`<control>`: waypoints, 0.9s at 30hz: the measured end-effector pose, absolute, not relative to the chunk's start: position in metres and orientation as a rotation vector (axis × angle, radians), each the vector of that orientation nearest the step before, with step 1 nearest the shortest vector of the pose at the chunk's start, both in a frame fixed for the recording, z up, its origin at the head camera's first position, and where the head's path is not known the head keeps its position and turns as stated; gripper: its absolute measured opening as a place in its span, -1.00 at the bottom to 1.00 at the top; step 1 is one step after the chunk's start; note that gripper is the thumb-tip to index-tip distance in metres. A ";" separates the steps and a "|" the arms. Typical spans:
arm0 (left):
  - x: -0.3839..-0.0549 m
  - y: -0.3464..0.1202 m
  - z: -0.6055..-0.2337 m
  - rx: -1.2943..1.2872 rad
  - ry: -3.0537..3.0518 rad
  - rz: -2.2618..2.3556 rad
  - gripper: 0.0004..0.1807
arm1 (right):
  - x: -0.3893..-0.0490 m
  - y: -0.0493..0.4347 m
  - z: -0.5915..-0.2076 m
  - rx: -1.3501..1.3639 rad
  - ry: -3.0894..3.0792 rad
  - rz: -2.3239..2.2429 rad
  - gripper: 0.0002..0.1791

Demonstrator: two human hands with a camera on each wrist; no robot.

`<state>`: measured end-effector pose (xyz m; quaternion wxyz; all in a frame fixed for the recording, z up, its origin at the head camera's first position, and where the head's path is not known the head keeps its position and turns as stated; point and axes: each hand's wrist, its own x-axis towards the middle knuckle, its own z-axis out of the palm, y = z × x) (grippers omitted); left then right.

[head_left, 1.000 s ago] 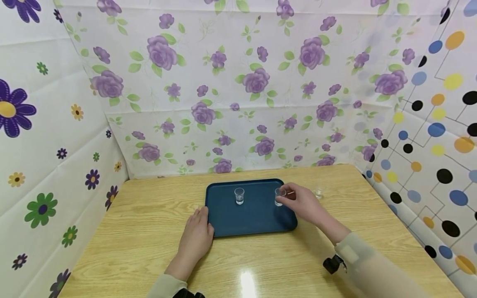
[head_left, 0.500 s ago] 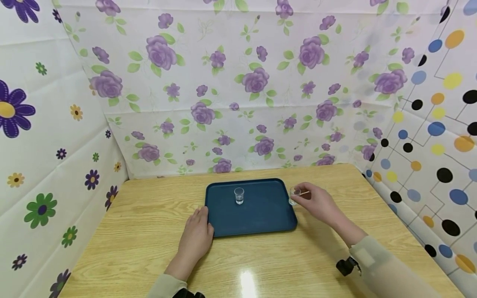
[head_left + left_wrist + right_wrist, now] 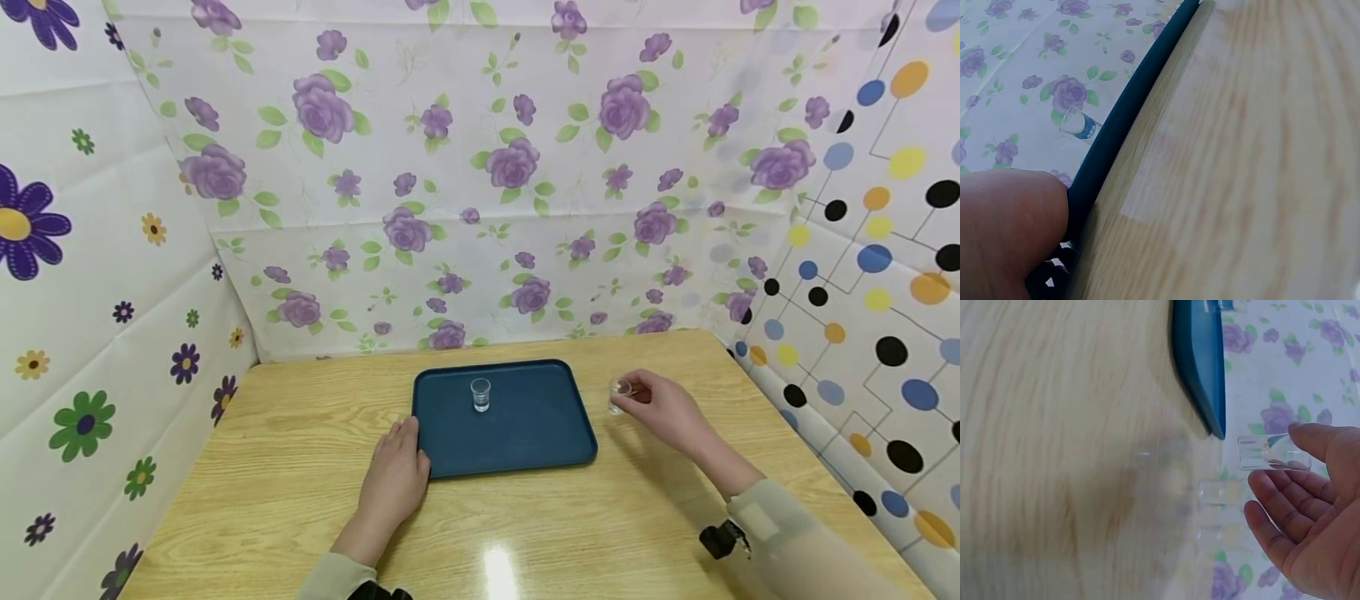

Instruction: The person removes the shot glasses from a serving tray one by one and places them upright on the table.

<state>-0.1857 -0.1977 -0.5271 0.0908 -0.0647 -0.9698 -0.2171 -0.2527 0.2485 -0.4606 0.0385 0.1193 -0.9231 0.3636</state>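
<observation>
My right hand (image 3: 663, 408) pinches a small clear shot glass (image 3: 615, 398) between thumb and fingers, just to the right of the blue tray (image 3: 517, 442). In the right wrist view the held shot glass (image 3: 1260, 453) appears over the table near the tray's corner, between the thumb and the fingertips. A second shot glass (image 3: 481, 396) stands upright on the left half of the tray. My left hand (image 3: 395, 467) lies at the tray's left edge, fingers fairly straight and thumb by the rim. In the left wrist view that thumb (image 3: 1016, 225) touches the dark rim.
Another clear glass (image 3: 1219, 491) shows below the held one in the right wrist view, with a reflection under it. The wooden table (image 3: 315, 417) is bounded by a flowered cloth (image 3: 450, 275) behind and patterned cloths at both sides.
My right hand has carried the shot glass from over the tray's right side out past its right edge. The left hand, the tray and the other shot glass on it stay put.
</observation>
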 end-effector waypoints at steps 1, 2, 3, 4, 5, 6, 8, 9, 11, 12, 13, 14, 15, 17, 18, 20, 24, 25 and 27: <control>-0.186 -0.198 -0.527 -0.192 -2.885 -0.646 -0.37 | -0.253 0.250 -0.461 0.362 -2.835 1.115 -0.53; -0.185 -0.198 -0.527 -0.192 -2.887 -0.645 -0.37 | -0.252 0.252 -0.462 0.358 -2.840 1.114 -0.53; -0.185 -0.198 -0.527 -0.193 -2.889 -0.647 -0.37 | -0.252 0.254 -0.463 0.352 -2.846 1.107 -0.52; -0.185 -0.198 -0.527 -0.193 -2.890 -0.649 -0.37 | -0.252 0.256 -0.463 0.346 -2.853 1.098 -0.52; -0.185 -0.198 -0.527 -0.193 -2.890 -0.649 -0.37 | -0.252 0.257 -0.464 0.342 -2.858 1.092 -0.51; -0.185 -0.197 -0.526 -0.194 -2.891 -0.650 -0.37 | -0.252 0.259 -0.465 0.339 -2.862 1.086 -0.51; -0.184 -0.197 -0.526 -0.195 -2.888 -0.649 -0.37 | -0.253 0.261 -0.467 0.332 -2.872 1.071 -0.50; -0.184 -0.197 -0.526 -0.196 -2.887 -0.650 -0.37 | -0.253 0.262 -0.468 0.330 -2.876 1.067 -0.50; -0.184 -0.197 -0.525 -0.196 -2.886 -0.654 -0.37 | -0.253 0.264 -0.470 0.329 -2.884 1.063 -0.52; -0.184 -0.197 -0.525 -0.196 -2.887 -0.656 -0.37 | -0.253 0.265 -0.471 0.328 -2.888 1.063 -0.53; -0.184 -0.197 -0.525 -0.196 -2.887 -0.659 -0.37 | -0.253 0.266 -0.472 0.328 -2.893 1.065 -0.53; -0.185 -0.197 -0.525 -0.195 -2.888 -0.662 -0.37 | -0.253 0.267 -0.473 0.328 -2.896 1.065 -0.54; -0.185 -0.197 -0.525 -0.196 -2.888 -0.663 -0.37 | -0.253 0.267 -0.474 0.326 -2.900 1.065 -0.54; -0.185 -0.197 -0.525 -0.196 -2.891 -0.664 -0.37 | -0.254 0.268 -0.475 0.321 -2.906 1.069 -0.54; -0.185 -0.197 -0.525 -0.197 -2.892 -0.664 -0.37 | -0.254 0.268 -0.476 0.317 -2.909 1.073 -0.54; -0.186 -0.197 -0.526 -0.199 -2.894 -0.662 -0.36 | -0.254 0.268 -0.477 0.310 -2.916 1.078 -0.53; -0.186 -0.198 -0.526 -0.200 -2.900 -0.658 -0.36 | -0.255 0.269 -0.480 0.305 -2.926 1.097 -0.53; -0.186 -0.198 -0.526 -0.201 -2.903 -0.658 -0.36 | -0.255 0.269 -0.480 0.305 -2.926 1.100 -0.53; -0.185 -0.198 -0.525 -0.200 -2.905 -0.659 -0.36 | -0.254 0.268 -0.481 0.306 -2.929 1.104 -0.53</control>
